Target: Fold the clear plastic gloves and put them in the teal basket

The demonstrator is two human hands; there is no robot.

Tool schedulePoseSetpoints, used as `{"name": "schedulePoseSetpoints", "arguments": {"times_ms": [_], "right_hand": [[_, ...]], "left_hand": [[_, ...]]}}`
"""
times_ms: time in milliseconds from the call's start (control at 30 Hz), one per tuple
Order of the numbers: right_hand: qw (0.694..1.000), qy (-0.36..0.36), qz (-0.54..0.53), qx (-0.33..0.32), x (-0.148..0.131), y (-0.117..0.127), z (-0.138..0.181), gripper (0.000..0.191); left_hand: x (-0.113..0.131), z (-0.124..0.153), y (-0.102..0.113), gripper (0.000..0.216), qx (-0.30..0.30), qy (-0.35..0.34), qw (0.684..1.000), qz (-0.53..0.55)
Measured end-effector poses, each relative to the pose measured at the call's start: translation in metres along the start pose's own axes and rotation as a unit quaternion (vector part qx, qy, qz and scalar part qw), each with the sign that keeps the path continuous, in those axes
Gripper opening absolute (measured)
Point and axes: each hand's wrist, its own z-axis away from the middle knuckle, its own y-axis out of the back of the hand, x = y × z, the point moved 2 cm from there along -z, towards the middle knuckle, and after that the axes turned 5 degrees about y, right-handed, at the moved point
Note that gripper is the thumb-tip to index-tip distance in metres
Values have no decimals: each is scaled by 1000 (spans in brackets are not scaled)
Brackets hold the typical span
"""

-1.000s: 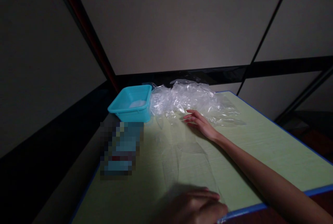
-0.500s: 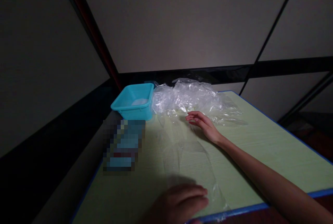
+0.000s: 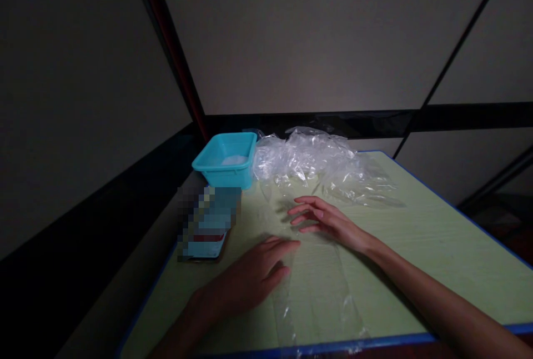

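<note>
A clear plastic bag (image 3: 318, 298) lies flat on the table, from under my hands to the front edge. My left hand (image 3: 260, 270) is over the bag's left side, fingers stretched forward and thumb apart. Opposite it, my right hand (image 3: 327, 220) hovers at or just above the bag's far part, its fingers spread. Neither hand visibly grips anything; whether the fingertips touch the film I cannot tell. Behind my hands a crumpled heap of clear plastic bags (image 3: 308, 156) spreads across the back of the table.
A turquoise plastic basin (image 3: 227, 175) stands at the back left, with something whitish inside. In front of it lies a flat, partly blurred-out rectangular object (image 3: 212, 231). The pale green table (image 3: 420, 259) has a blue edge. Panelled walls (image 3: 316, 42) rise behind and to the left.
My left hand has moved forward from the table's front edge, and its fingers now stretch out. My right hand has come slightly nearer with fingers more spread. The view has shifted a little.
</note>
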Motion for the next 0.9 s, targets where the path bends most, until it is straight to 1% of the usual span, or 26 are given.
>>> {"name": "schedulePoseSetpoints", "arguments": {"times_ms": [67, 133, 200, 267, 367, 433, 533, 733, 800, 900], "right_hand": [[1000, 5, -6, -4, -1, -1, 1, 37], [1000, 14, -11, -7, -1, -3, 1, 40], [1000, 16, -18, -15, -1, -4, 2, 43], [999, 6, -26, -30, 0, -5, 3, 46], [997, -27, -37, -68, 6, -3, 6, 53], [994, -51, -45, -90, 11, 0, 8, 61], [990, -78, -46, -107, 15, 4, 11, 70], [991, -70, 20, -114, 10, 4, 14, 67], [992, -66, 10, -111, 10, 3, 13, 67], [993, -66, -40, -92, 14, 2, 9, 68]], "left_hand": [[-2, -6, 0, 37, 1, 11, 998, 66], [-5, -14, -2, 33, -3, 9, 986, 168], [-9, -23, -6, 32, -15, -1, 958, 285], [-14, -33, -11, 39, -22, 6, 922, 387], [-23, -42, -21, 53, -30, 41, 872, 487], [-28, -44, -26, 57, -38, 48, 853, 518], [-32, -43, -31, 56, -34, 29, 846, 532], [-29, -39, -31, 48, -18, 8, 861, 509], [-28, -39, -30, 47, -16, 4, 861, 509], [-28, -41, -30, 46, -14, 3, 845, 535]]}}
